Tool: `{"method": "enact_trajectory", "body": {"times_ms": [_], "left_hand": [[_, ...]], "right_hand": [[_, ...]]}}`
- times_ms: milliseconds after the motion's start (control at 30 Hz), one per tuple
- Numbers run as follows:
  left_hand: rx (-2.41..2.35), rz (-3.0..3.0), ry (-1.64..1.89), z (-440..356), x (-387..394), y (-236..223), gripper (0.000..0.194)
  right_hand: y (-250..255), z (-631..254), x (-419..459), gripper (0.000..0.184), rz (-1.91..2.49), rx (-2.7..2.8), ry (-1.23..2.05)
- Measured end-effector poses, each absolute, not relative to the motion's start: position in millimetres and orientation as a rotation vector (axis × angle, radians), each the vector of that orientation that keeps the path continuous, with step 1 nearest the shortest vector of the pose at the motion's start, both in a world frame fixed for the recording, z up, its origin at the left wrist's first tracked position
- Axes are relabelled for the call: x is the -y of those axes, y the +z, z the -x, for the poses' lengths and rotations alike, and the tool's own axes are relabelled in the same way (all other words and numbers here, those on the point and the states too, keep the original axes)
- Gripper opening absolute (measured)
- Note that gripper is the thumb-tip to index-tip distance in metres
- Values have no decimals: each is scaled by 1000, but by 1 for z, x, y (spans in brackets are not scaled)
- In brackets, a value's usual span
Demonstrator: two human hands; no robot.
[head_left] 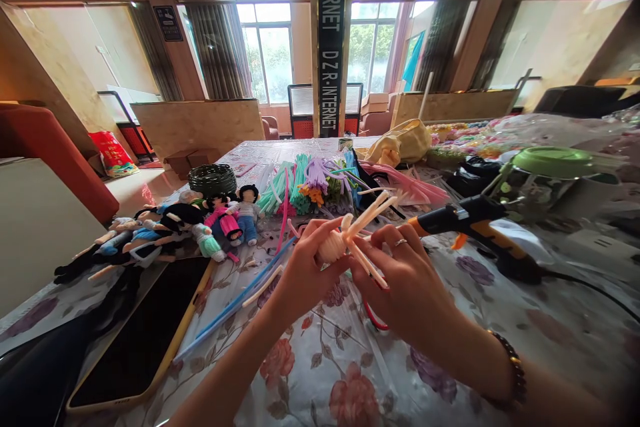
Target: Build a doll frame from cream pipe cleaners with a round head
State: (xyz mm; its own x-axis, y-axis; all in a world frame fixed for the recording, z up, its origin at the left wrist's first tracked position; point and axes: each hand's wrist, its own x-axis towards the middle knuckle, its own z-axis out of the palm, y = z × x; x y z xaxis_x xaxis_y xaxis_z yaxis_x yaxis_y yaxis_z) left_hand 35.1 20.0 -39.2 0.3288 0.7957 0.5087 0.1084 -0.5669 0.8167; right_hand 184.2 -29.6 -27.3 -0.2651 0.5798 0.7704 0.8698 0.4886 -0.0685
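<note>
Between my hands is a ball wound from cream pipe cleaners (332,247), with several loose ends fanning out up and to the right. My left hand (306,270) is closed around the ball's left side, thumb below and fingers above. My right hand (400,270) pinches the pipe cleaner ends where they leave the ball; a ring and a beaded bracelet are on it. Just beyond my right hand lies a black and orange glue gun (477,217). Blue pipe cleaners (235,307) lie on the tablecloth left of my left hand.
Finished pipe cleaner dolls (220,223) lie at the left, near a phone (145,333) in a yellow case. Bundles of coloured pipe cleaners (300,183) are piled behind my hands. A green-lidded jar (550,167) stands at the right. The glue gun's cord (595,283) runs to the right edge.
</note>
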Motion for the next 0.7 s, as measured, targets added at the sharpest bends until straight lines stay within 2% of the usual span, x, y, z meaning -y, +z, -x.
{"method": "enact_trajectory", "body": {"times_ms": [300, 700], "left_hand": [[-790, -1847, 1230, -36, -18, -37, 41], [-760, -1881, 1233, -36, -17, -41, 44]], "right_hand": [[-28, -185, 29, 30, 1169, 1914, -662], [-30, -185, 29, 31, 1136, 1947, -670]]}}
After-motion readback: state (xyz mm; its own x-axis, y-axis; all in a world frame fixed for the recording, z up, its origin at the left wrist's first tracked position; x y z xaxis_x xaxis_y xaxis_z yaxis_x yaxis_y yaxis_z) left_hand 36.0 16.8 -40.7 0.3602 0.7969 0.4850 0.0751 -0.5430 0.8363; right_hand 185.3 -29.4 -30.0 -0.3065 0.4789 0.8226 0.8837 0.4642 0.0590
